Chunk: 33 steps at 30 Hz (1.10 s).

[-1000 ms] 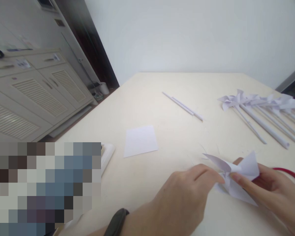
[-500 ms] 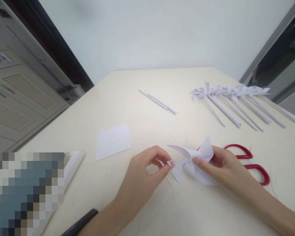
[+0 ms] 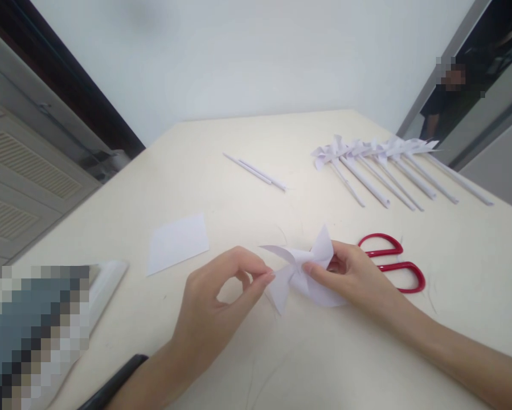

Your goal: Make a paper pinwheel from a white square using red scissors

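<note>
A white paper pinwheel (image 3: 298,276), its blades curled toward the middle, is held just above the table between both hands. My right hand (image 3: 345,270) grips it, thumb pressed near the centre and fingers behind the paper. At the tip of its left blade, my left hand (image 3: 225,296) is closed in a pinch of thumb and forefinger. Whether a thread or only paper lies in that pinch is too small to tell. Red-handled scissors (image 3: 410,278) lie just beyond my right hand, their blades hidden behind it.
Several finished paper pinwheels on sticks (image 3: 375,151) lie in a row at the back right. Thin rolled paper sticks (image 3: 259,172) rest mid-table. A white paper sheet (image 3: 179,244) lies left, near a blurred-out object (image 3: 33,330) and a black object (image 3: 114,378). A person (image 3: 435,105) appears beyond the opening.
The camera view has turned slightly right, so things sit farther left. My left fingers have closed more tightly at the blade tip. My right hand keeps its grip on the pinwheel.
</note>
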Tool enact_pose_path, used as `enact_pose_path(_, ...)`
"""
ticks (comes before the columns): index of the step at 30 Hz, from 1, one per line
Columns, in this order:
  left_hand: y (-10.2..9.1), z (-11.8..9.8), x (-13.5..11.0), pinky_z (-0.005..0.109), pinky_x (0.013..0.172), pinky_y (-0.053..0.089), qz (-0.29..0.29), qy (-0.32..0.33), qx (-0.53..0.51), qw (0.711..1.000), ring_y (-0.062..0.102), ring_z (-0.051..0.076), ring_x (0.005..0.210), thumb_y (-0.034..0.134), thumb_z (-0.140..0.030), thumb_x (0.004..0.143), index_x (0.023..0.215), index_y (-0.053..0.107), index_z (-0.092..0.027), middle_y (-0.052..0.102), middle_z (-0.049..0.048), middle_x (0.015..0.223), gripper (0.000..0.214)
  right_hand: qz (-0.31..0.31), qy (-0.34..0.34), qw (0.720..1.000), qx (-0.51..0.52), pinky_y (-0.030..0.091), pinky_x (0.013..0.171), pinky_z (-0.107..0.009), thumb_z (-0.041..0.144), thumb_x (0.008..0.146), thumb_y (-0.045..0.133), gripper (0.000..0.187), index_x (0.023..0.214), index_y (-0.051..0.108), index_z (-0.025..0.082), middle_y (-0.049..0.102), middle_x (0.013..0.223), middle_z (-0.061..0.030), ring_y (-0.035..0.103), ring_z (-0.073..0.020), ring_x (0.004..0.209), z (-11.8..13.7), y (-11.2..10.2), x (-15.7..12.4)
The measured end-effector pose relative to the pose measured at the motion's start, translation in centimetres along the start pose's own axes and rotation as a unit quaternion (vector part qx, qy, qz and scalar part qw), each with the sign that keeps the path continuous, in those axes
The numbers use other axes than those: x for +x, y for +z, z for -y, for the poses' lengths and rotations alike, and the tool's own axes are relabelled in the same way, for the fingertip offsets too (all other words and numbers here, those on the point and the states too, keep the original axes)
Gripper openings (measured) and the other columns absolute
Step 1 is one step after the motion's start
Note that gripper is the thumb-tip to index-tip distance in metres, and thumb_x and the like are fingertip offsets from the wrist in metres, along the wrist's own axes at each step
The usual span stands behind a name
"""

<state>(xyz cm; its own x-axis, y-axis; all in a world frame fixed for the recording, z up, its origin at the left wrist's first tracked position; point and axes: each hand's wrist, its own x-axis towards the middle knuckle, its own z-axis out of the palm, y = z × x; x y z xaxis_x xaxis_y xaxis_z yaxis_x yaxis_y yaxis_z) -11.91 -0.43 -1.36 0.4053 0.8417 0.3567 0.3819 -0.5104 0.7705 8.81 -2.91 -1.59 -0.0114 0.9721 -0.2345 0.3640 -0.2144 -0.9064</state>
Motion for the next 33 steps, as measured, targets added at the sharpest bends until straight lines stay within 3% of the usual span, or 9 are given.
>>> enact_pose_path(5, 0.7, -0.5, -0.9, 0.023, 0.059, 0.048, -0.004, 0.014, -0.061, 0.998, 0.056, 0.01, 0.067, 0.06, -0.008, 0.079, 0.076, 0.058, -0.018, 0.059, -0.0008, 0.073, 0.01, -0.029, -0.045, 0.998, -0.027, 0.041, 0.054, -0.024, 0.033, 0.079, 0.055, 0.017, 0.083, 0.062, 0.018, 0.065, 0.076, -0.0014, 0.057, -0.0151, 0.067, -0.1, 0.2, -0.3)
enact_pose_path(9, 1.1, -1.1, -1.4, 0.025, 0.065, 0.05, -0.001, 0.056, -0.037, 0.998, 0.059, 0.012, 0.074, 0.064, -0.008, 0.076, 0.082, 0.063, -0.018, 0.062, 0.0008, 0.078, 0.012, -0.035, -0.069, 0.997, -0.028, 0.039, 0.051, -0.022, 0.033, 0.079, 0.057, 0.014, 0.079, 0.061, 0.019, 0.062, 0.07, 0.0012, 0.055, -0.0124, 0.063, -0.1, 0.5, -0.8)
enact_pose_path(16, 1.3, -1.1, -1.0, 0.029, 0.074, 0.052, 0.058, 0.1, -0.044, 0.992, 0.06, 0.015, 0.082, 0.068, -0.01, 0.073, 0.095, 0.064, -0.019, 0.064, 0.0022, 0.084, 0.024, -0.006, -0.071, 0.997, 0.008, 0.04, 0.052, -0.022, 0.033, 0.081, 0.055, 0.014, 0.08, 0.059, 0.02, 0.062, 0.072, 0.0009, 0.055, -0.0131, 0.066, 0.1, 0.6, -1.3)
enact_pose_path(21, 1.0, -0.8, -0.7, 0.024, 0.072, 0.051, 0.065, 0.14, 0.054, 0.987, 0.057, 0.011, 0.08, 0.062, -0.004, 0.077, 0.104, 0.064, -0.023, 0.058, 0.0016, 0.087, 0.033, 0.008, -0.044, 0.998, 0.041, 0.039, 0.051, -0.023, 0.037, 0.081, 0.056, 0.018, 0.082, 0.06, 0.019, 0.062, 0.074, -0.0005, 0.055, -0.0138, 0.066, 0.1, 0.3, -1.3)
enact_pose_path(23, 0.8, -0.7, -0.5, 0.022, 0.07, 0.051, 0.094, 0.154, 0.083, 0.98, 0.055, 0.011, 0.084, 0.06, -0.003, 0.078, 0.105, 0.065, -0.025, 0.054, 0.0022, 0.091, 0.036, 0.016, -0.037, 0.998, 0.051, 0.039, 0.051, -0.022, 0.038, 0.081, 0.056, 0.019, 0.082, 0.061, 0.02, 0.062, 0.075, -0.0007, 0.055, -0.0139, 0.066, 0.2, 0.3, -1.4)
enact_pose_path(27, 0.3, -0.8, -0.1, 0.024, 0.073, 0.053, 0.155, 0.125, 0.068, 0.978, 0.056, 0.013, 0.087, 0.06, -0.009, 0.079, 0.101, 0.066, -0.029, 0.053, 0.0021, 0.094, 0.03, 0.022, -0.029, 0.998, 0.051, 0.037, 0.05, -0.022, 0.037, 0.08, 0.057, 0.018, 0.082, 0.061, 0.019, 0.061, 0.073, -0.0006, 0.053, -0.0128, 0.064, 0.0, 0.2, -1.4)
enact_pose_path(33, -0.2, -1.3, 0.3, 0.031, 0.075, 0.055, 0.164, 0.05, 0.042, 0.984, 0.062, 0.018, 0.084, 0.061, -0.022, 0.079, 0.091, 0.064, -0.03, 0.063, 0.0001, 0.087, 0.015, 0.013, -0.042, 0.997, 0.066, 0.036, 0.049, -0.02, 0.037, 0.08, 0.058, 0.019, 0.082, 0.062, 0.019, 0.06, 0.072, -0.0001, 0.053, -0.0119, 0.063, 0.0, 0.0, -1.6)
